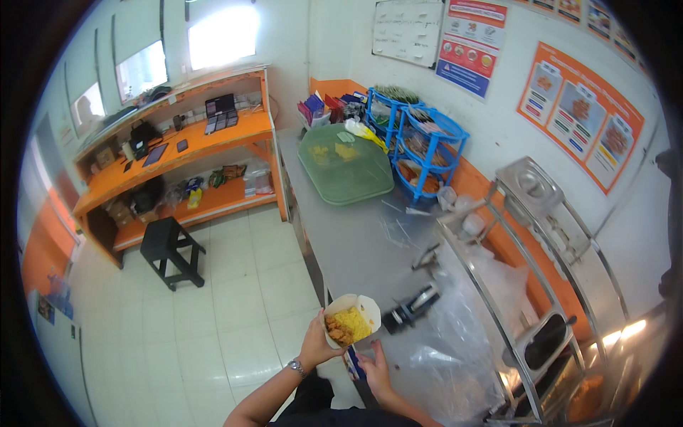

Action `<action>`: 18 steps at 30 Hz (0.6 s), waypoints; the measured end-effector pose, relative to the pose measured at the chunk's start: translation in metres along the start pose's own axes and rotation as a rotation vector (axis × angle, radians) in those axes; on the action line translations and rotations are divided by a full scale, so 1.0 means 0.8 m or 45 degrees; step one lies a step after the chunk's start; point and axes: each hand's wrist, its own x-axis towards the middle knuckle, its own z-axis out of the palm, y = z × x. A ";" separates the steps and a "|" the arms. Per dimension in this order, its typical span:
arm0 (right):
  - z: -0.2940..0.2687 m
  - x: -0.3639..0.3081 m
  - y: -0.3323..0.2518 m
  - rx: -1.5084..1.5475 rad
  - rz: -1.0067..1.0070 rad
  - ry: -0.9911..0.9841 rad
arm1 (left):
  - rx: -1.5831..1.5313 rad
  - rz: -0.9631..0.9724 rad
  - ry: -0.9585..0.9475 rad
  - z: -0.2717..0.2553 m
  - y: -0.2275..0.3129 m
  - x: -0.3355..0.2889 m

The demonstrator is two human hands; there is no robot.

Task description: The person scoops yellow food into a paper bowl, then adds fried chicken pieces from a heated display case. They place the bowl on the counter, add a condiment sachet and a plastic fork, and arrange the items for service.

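A white paper takeout box (368,310) stands open in my left hand (317,344), tilted so that its inside shows. Yellow rice (353,324) fills one side of it, and brown pieces of what looks like fried meat (336,331) lie on the other. My left fingers and thumb wrap the box's left side and underside. Just below and right of the box is my right hand (377,371), with thumb and fingers apart and nothing visible between them. Close to its fingertips a blue and white item (350,363) shows partly at the counter's edge.
On the steel counter (334,235) lie a black device (411,309) like a tape dispenser, clear plastic sheeting (448,349), and a green tray (345,174). Blue tiered racks (427,153) stand by the wall. A metal frame (491,285) rises at right. A black stool (171,245) stands left.
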 end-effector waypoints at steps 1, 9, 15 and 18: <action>0.019 0.020 -0.008 -0.032 0.059 0.055 | 0.032 0.021 0.031 -0.010 -0.018 0.035; 0.098 0.183 -0.037 0.048 0.067 -0.127 | 0.099 0.121 -0.252 -0.031 -0.119 0.308; 0.159 0.368 -0.064 0.060 0.292 -0.122 | -0.026 0.263 -0.577 -0.028 -0.170 0.450; 0.225 0.436 -0.106 0.299 0.509 -0.271 | -0.302 0.183 -0.386 -0.075 -0.235 0.516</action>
